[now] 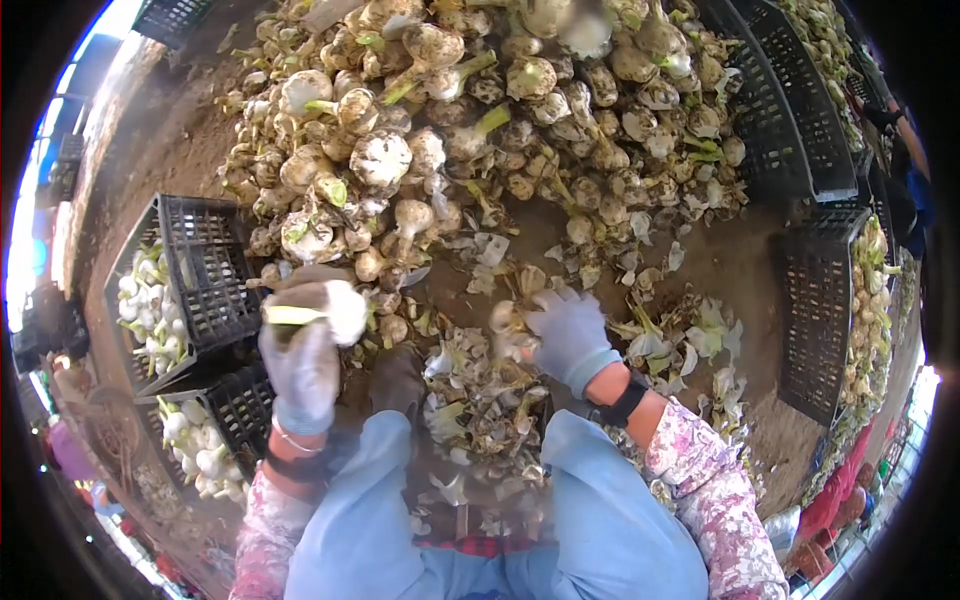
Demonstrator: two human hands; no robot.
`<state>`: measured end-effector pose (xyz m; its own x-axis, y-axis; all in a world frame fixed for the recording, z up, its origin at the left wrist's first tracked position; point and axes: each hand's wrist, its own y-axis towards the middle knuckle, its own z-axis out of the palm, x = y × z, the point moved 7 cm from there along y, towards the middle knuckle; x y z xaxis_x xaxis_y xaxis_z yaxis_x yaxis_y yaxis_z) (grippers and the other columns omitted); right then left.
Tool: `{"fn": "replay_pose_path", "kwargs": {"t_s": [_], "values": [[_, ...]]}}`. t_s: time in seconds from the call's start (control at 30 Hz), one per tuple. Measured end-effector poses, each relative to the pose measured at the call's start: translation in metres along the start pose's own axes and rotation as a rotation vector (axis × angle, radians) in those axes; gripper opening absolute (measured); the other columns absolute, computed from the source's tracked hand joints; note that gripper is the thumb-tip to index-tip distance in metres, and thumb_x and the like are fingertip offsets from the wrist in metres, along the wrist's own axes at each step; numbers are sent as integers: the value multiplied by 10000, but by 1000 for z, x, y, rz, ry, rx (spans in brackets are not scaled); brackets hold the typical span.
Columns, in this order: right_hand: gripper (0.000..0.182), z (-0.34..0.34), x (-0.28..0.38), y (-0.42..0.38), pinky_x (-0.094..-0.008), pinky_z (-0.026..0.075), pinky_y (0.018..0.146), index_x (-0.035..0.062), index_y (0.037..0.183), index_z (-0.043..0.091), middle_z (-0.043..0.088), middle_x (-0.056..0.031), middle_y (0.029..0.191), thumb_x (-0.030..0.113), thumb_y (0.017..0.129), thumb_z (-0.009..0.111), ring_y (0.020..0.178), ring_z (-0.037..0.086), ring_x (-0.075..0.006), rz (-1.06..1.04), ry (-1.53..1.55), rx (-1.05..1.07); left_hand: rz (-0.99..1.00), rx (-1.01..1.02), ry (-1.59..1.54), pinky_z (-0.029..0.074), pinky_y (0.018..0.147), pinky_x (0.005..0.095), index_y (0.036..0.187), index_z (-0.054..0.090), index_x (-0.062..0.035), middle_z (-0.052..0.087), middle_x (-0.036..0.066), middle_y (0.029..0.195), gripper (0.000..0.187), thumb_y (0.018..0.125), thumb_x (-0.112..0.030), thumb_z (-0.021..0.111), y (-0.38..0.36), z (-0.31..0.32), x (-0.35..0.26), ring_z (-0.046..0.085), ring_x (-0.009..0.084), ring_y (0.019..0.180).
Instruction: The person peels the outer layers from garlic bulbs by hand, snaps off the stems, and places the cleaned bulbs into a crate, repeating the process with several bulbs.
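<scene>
My left hand (pixel 303 375), in a pale work glove, is closed round the stem of a clean white garlic bulb (pixel 346 312). The stem is cut short and pale green, and the hand is a little blurred. My right hand (pixel 568 335), gloved too, is curled at an unpeeled garlic bulb (pixel 506 318) over the ground between my knees; the bulb is smeared, and its fingertips are partly hidden. In front of both hands rises a large heap of dirty garlic bulbs (pixel 380 158). A pile of loose garlic skins (pixel 480 395) lies between my legs.
At left, two black crates (pixel 212 270) (pixel 250 405) hold cleaned white garlic (pixel 205 450). Black crates (pixel 825 310) (pixel 770 110) stand at right, with more garlic (pixel 870 300) beyond them. Peeled skins (pixel 700 335) lie right of my right hand. Part of another person (pixel 912 190) shows at far right.
</scene>
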<state>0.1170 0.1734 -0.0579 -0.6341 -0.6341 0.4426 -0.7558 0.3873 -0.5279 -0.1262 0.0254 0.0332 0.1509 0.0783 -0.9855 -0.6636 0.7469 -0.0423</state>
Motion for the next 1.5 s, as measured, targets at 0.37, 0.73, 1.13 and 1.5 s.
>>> {"fn": "replay_pose_path", "kwargs": {"t_s": [0.37,0.73,1.13,1.5], "values": [[393,-24,69,70,-436,473,856,161,1220,597,543,-135,1302,185,831,637,1016,610,-311,-449,-311,-213,353,-960,1002,477,878,311,1140,614,76,672,135,1048,379,910,-220,663,8,-340,-165,620,204,965],[389,-21,93,128,-398,479,981,79,1278,595,639,-144,1211,183,903,578,1097,627,-305,-388,-68,-173,200,-415,1359,464,971,311,1422,459,-51,428,134,1459,545,916,-169,623,27,-236,-83,435,194,1281],[580,2,86,23,-321,502,893,-33,1261,535,649,-83,1046,442,942,627,987,617,-161,-135,1792,118,-288,223,121,443,1012,306,1383,431,51,519,97,1323,830,734,-226,866,-27,17,52,541,174,1172],[170,-4,99,-4,-227,536,743,32,1051,632,658,9,950,148,938,682,838,603,-53,147,1789,41,211,283,719,494,887,404,1338,538,-34,555,163,1143,961,590,-530,880,-30,62,21,585,323,1016]]}}
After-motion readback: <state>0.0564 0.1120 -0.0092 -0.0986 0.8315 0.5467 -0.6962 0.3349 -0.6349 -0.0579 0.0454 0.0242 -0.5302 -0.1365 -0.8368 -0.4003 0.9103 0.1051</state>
